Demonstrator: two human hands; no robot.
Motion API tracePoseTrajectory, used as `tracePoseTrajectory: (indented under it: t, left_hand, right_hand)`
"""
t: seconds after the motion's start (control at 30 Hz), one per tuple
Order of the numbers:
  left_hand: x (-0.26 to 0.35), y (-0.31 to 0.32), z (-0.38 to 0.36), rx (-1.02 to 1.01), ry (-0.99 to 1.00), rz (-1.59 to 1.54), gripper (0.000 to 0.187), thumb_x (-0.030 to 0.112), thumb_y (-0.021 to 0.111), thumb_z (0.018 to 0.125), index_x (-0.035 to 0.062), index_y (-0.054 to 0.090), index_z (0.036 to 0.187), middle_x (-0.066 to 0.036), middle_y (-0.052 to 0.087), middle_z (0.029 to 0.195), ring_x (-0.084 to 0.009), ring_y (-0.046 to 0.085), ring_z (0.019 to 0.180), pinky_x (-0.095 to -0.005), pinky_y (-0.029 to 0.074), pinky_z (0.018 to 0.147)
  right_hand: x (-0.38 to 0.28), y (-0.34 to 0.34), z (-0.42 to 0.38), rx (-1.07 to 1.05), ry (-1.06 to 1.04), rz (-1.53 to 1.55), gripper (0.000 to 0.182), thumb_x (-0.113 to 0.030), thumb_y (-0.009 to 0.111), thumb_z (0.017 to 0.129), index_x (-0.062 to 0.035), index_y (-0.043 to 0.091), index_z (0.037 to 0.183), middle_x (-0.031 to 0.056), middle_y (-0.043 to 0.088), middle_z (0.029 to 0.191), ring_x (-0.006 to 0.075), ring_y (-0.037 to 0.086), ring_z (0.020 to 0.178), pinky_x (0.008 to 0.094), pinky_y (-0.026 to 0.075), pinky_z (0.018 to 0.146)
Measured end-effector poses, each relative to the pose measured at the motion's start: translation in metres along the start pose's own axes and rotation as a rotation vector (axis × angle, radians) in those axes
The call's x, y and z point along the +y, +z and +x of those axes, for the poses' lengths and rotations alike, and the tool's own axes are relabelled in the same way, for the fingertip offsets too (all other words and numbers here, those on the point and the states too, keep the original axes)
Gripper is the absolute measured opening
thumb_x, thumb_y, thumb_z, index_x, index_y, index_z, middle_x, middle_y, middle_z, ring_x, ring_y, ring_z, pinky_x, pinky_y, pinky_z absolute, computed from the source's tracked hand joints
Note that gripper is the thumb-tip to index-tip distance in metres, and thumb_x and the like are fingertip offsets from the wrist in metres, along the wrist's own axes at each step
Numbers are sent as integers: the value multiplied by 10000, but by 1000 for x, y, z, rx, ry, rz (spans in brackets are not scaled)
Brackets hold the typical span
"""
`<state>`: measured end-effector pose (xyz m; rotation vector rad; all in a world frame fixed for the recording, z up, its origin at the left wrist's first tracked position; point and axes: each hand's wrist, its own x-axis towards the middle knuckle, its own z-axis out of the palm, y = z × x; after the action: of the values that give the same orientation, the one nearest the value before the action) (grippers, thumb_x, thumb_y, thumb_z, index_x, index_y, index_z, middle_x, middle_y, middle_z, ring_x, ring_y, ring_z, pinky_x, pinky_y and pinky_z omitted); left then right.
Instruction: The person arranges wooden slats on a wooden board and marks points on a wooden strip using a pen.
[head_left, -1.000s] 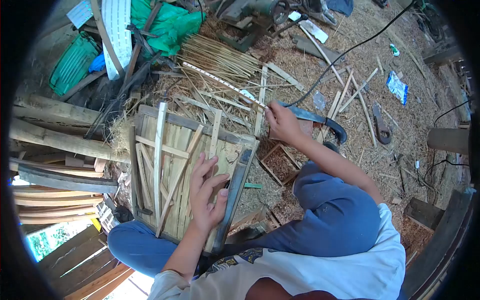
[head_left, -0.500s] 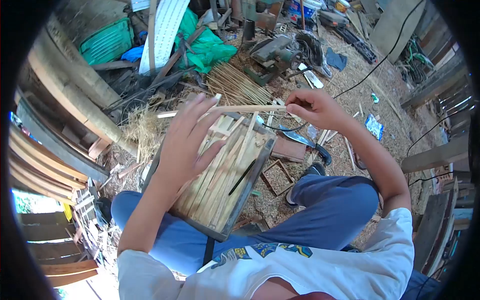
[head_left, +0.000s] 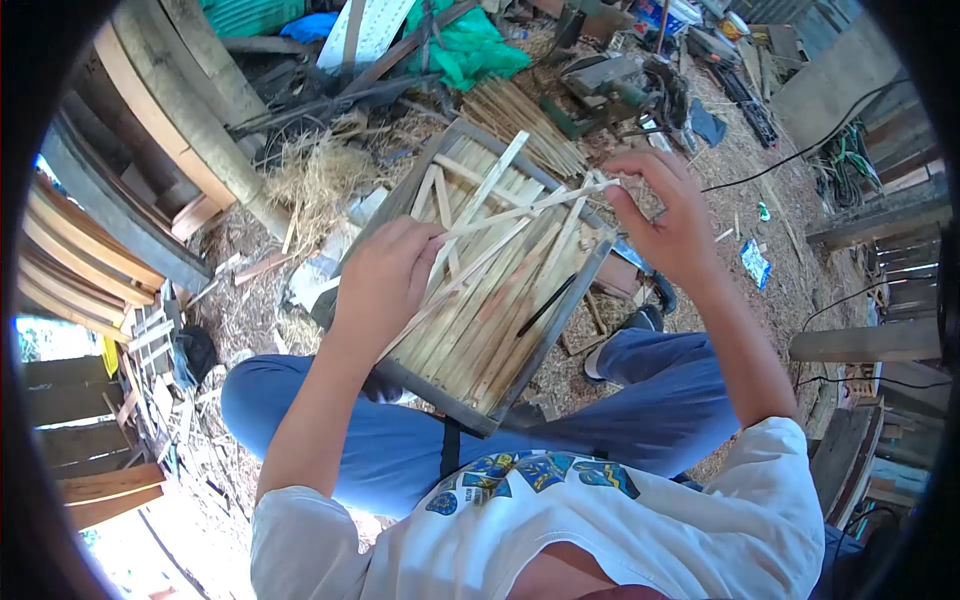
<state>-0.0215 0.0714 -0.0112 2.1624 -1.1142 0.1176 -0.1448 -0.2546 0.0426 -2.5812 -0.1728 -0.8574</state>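
A thin wooden strip [head_left: 530, 209] spans the space between my two hands, above a slatted wooden board with a dark frame [head_left: 598, 262] on my lap. My left hand [head_left: 388, 275] is closed on the strip's left end, its fingertips near the board's left side. At the other end, my right hand [head_left: 665, 212] pinches the strip between thumb and fingers. Under it, several loose pale strips [head_left: 490, 183] lie crossed on the board's upper part. A slim black pen-like stick [head_left: 546, 305] rests on the slats at the right.
Beyond the board lies a bundle of thin sticks [head_left: 525, 122], with a metal machine [head_left: 600, 85] beside it. A knife handle [head_left: 663, 293] shows near my shoe [head_left: 640, 322]. Curved timbers [head_left: 165, 130] stand at the left. A black cable [head_left: 800, 155] runs across the right.
My left hand, spread open before, has come down and closed on the strip. The strip now tilts up toward my right hand. The view has shifted, showing more of the board.
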Motion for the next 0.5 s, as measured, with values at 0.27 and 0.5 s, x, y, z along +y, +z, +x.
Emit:
tracePoseTrajectory:
  t: [0.27, 0.5]
  left_hand:
    - [-21, 8, -36, -60, -192, 42, 172, 110, 737, 1030, 1, 757, 1162, -161, 710, 1038, -364, 715, 961, -440, 564, 842]
    - [-27, 22, -34, -50, -228, 54, 187, 99, 778, 977, 22, 764, 1147, -151, 731, 1070, -373, 708, 1007, -451, 551, 884]
  right_hand:
    - [29, 59, -63, -249, 79, -33, 132, -124, 780, 960, -105, 735, 1084, 88, 716, 989, 322, 686, 970, 468, 505, 916]
    - [47, 71, -77, -657, -57, 18, 134, -113, 811, 914, -112, 765, 1041, 55, 702, 932, 309, 691, 943, 467, 504, 874]
